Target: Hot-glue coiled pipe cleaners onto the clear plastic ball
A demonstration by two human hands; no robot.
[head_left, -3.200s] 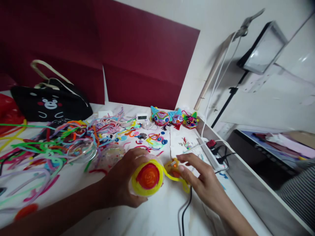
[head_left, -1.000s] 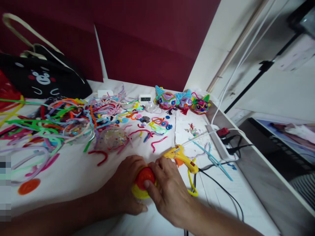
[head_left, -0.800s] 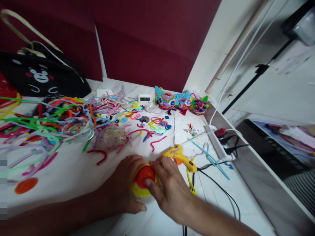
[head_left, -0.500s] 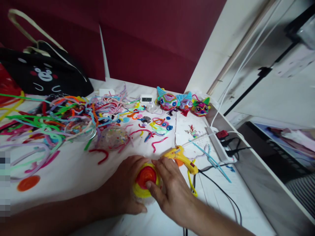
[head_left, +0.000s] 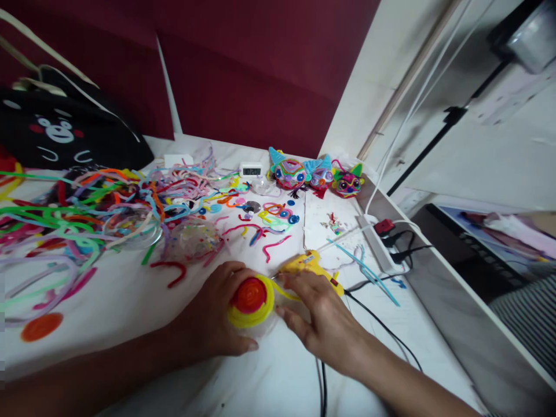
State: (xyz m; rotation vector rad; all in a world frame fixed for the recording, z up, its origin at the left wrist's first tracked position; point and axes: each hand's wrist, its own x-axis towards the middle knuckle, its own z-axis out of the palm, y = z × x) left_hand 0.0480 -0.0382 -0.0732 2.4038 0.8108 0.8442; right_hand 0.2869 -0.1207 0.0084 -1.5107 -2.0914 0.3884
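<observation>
White worktop (head_left: 269, 382) spreads beneath the left hand (head_left: 217, 315), its grip clasping the clear ball (head_left: 259, 328), while the right hand (head_left: 332, 321) has just left the red centre (head_left: 249, 294) exposed, any pinch on the yellow strand (head_left: 285, 291) beside its fingers impossible to tell.

1. And the right hand (head_left: 324, 310) comes away! Its thumb was pressed on the red-orange coil (head_left: 249, 295) a moment ago; now it is off to the side, fingers around the yellow strip's far stretch
2. There's the coil, fully in sight again, with more of the yellow ring (head_left: 266, 310) around it showing
3. The yellow strip (head_left: 284, 291) now runs from the ring toward that hand, and its loop below the glue gun (head_left: 306, 263) has gone from view
4. The orange piece under the gun, visible a second ago, is now out of sight
</observation>
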